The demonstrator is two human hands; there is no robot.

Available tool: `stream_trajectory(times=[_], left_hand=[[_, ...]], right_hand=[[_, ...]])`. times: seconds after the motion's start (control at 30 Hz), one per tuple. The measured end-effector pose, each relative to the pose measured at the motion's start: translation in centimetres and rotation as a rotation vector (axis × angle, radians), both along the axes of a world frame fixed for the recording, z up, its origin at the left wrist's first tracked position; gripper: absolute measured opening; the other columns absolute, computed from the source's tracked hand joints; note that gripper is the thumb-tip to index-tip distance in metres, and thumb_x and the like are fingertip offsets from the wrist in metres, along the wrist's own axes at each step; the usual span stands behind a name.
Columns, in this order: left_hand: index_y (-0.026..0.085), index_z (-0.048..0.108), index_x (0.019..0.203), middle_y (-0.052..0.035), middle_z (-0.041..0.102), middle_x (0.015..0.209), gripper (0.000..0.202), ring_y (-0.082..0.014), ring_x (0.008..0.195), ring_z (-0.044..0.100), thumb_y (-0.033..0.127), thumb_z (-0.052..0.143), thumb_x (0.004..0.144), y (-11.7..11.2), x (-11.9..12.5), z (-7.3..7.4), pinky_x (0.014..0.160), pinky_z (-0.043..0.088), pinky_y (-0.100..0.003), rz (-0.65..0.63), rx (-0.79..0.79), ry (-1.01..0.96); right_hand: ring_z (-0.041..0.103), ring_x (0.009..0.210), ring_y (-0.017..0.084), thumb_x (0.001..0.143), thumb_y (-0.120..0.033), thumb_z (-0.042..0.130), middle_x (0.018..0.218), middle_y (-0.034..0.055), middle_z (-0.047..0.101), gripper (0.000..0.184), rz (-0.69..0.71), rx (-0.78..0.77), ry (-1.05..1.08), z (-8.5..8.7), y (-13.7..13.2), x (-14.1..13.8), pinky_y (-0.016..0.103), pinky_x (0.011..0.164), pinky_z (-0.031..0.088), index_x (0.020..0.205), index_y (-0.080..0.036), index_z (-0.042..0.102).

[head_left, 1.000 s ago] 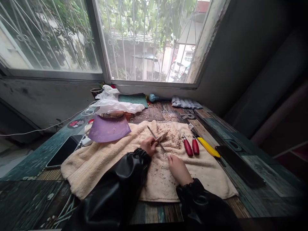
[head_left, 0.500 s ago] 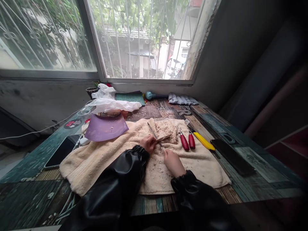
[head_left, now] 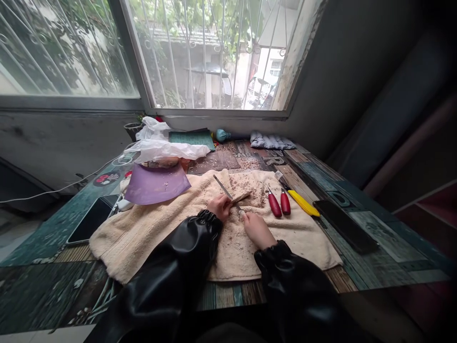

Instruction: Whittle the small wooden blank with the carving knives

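My left hand [head_left: 219, 207] is closed around a thin strip of wood [head_left: 243, 196], whose free end points right and away from me. My right hand [head_left: 258, 230] is closed on the near end of a slim metal file [head_left: 222, 186]. The file lies across the wood strip at an angle, close to my left fingertips, with its tip pointing to the far left. Both hands are over a beige towel [head_left: 157, 234] strewn with wood shavings. To the right lie two red-handled carving tools [head_left: 274, 205] and a yellow-handled tool [head_left: 303, 203].
A purple sheet [head_left: 157, 185] lies at the towel's left, in front of a white plastic bag [head_left: 167, 150]. A tablet [head_left: 93, 220] is at the left and a dark phone-like slab [head_left: 345, 226] at the right. Behind stand a green mat [head_left: 192, 138] and a grey padded bundle [head_left: 272, 141].
The file has slid a little along the wood, its tip now farther left, with my right hand slightly forward. My left hand keeps the wood in place. The view has tilted down slightly.
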State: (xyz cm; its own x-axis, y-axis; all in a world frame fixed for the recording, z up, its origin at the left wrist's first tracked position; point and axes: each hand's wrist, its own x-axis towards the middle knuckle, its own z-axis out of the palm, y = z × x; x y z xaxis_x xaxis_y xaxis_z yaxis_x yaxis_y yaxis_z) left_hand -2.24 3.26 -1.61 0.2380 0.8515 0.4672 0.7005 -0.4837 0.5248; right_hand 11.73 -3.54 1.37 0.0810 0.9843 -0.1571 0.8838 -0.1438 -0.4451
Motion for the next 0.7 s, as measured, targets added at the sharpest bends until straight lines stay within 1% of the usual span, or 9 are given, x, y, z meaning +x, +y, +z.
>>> stream_trajectory(times=[0.07,0.13,0.3,0.37,0.43,0.53,0.57,0.63,0.7], left_hand=[[0.02,0.054,0.072,-0.0008,0.058,0.073,0.006,-0.0132,0.065,0.054,0.024,0.05,0.072,-0.2,0.2,0.1,0.058,0.041,-0.023,0.05,0.006,0.008],[0.019,0.053,0.072,-0.0017,0.058,0.073,0.005,-0.0145,0.068,0.054,0.024,0.05,0.072,-0.4,0.5,0.2,0.059,0.041,-0.024,0.106,0.013,0.01],[0.019,0.052,0.072,-0.0026,0.059,0.075,0.005,-0.0157,0.071,0.055,0.023,0.051,0.071,-0.1,0.6,0.3,0.06,0.041,-0.025,0.128,-0.008,-0.009],[0.019,0.053,0.072,-0.0021,0.059,0.074,0.006,-0.0151,0.068,0.054,0.024,0.052,0.071,0.1,0.2,0.3,0.059,0.041,-0.025,0.116,-0.028,-0.03],[0.019,0.054,0.072,-0.001,0.059,0.071,0.007,-0.0136,0.064,0.054,0.025,0.053,0.071,0.4,-0.3,0.3,0.058,0.041,-0.025,0.066,-0.054,-0.051],[0.019,0.055,0.071,-0.0002,0.058,0.07,0.006,-0.012,0.062,0.053,0.025,0.054,0.07,0.4,-0.8,0.3,0.057,0.041,-0.023,-0.037,-0.059,-0.037],[0.019,0.055,0.071,-0.0005,0.059,0.071,0.006,-0.0121,0.062,0.053,0.025,0.054,0.07,0.3,-0.8,0.2,0.057,0.041,-0.023,-0.03,-0.048,-0.027],[0.019,0.055,0.071,-0.0015,0.059,0.072,0.007,-0.0132,0.063,0.054,0.025,0.053,0.07,0.2,-0.6,0.1,0.057,0.041,-0.024,0.035,-0.021,-0.009],[0.018,0.054,0.072,-0.002,0.058,0.071,0.007,-0.0145,0.064,0.054,0.026,0.053,0.07,0.1,-0.4,0.0,0.057,0.041,-0.025,0.107,-0.01,-0.002]], right_hand=[[0.051,0.073,0.016,0.086,-0.03,0.027,0.08,0.0096,0.061,0.034,0.006,0.006,0.008,0.1,1.0,-0.6,0.023,0.061,0.029,0.081,-0.015,0.058],[0.051,0.072,0.015,0.086,-0.029,0.028,0.08,0.0083,0.061,0.033,0.017,0.012,0.019,0.2,0.9,-0.7,0.023,0.061,0.029,0.08,-0.016,0.058],[0.049,0.064,0.013,0.086,-0.03,0.025,0.071,0.005,0.059,0.035,0.014,0.003,0.034,-0.3,-2.7,1.0,0.022,0.058,0.029,0.076,-0.017,0.056],[0.05,0.064,0.014,0.086,-0.032,0.026,0.071,0.0055,0.06,0.035,-0.001,-0.004,0.037,-0.3,-3.2,1.3,0.022,0.058,0.029,0.077,-0.017,0.056],[0.05,0.066,0.014,0.086,-0.032,0.026,0.073,0.0067,0.06,0.035,-0.01,-0.01,0.036,-0.2,-2.5,0.8,0.022,0.058,0.029,0.077,-0.017,0.057],[0.051,0.069,0.015,0.086,-0.031,0.027,0.077,0.0089,0.061,0.035,-0.016,-0.004,0.027,0.1,-0.5,-0.7,0.023,0.059,0.029,0.081,-0.015,0.058],[0.052,0.07,0.015,0.086,-0.031,0.026,0.078,0.0094,0.061,0.035,-0.017,0.002,0.025,0.2,0.0,-1.1,0.023,0.06,0.029,0.082,-0.015,0.058],[0.052,0.071,0.015,0.086,-0.031,0.025,0.08,0.0094,0.061,0.036,-0.014,0.012,0.025,0.2,0.2,-1.5,0.023,0.061,0.029,0.084,-0.016,0.057],[0.052,0.07,0.015,0.086,-0.031,0.025,0.078,0.008,0.061,0.036,-0.004,0.016,0.028,0.1,-0.8,-1.0,0.023,0.061,0.03,0.081,-0.017,0.057]])
